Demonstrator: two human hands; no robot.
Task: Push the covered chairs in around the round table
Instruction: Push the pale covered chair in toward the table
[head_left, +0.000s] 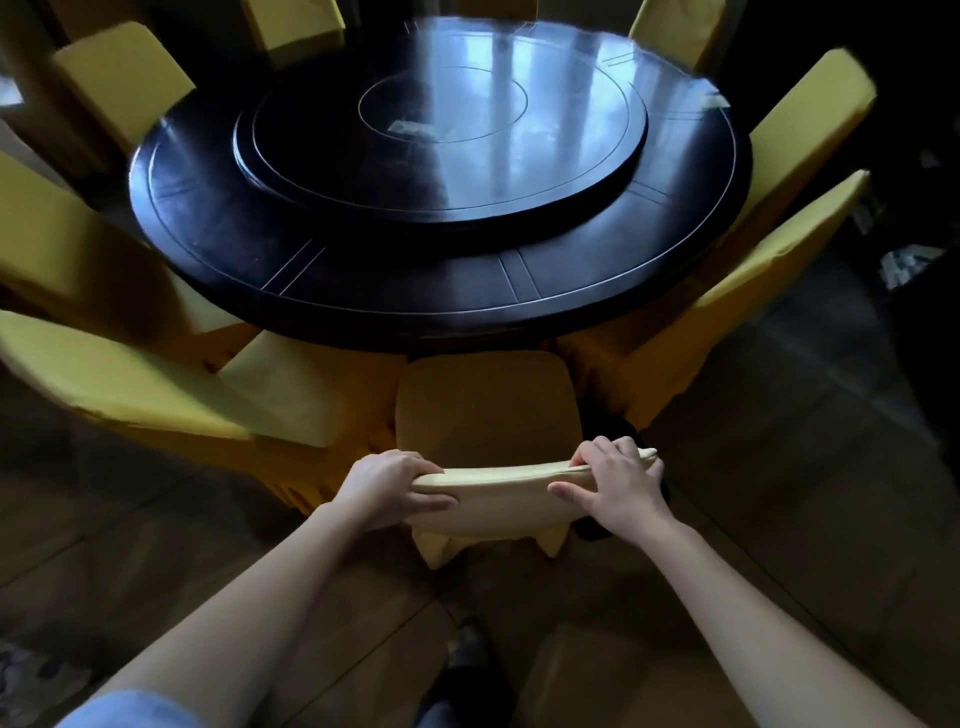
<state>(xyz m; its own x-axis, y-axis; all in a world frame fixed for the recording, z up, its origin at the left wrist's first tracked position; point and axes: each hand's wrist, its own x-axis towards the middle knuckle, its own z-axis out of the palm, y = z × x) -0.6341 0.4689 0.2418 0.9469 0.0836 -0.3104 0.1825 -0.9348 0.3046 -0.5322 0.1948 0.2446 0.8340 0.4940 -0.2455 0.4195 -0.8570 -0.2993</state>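
Left hand (392, 486) and right hand (613, 486): both clasped the top edge of the near chair (485, 410), fingers curled over the front of the backrest, thumbs behind. Chair: yellow fabric cover, seat facing the round table (311, 291), front edge at or just under the rim. Cover looked soft and loose, likely to slip over the frame; best held at the stiff top rail, as here. Frame probably moderately heavy, sliding on the wooden floor (779, 467). Neighbouring covered chairs (130, 374) stood left and right.
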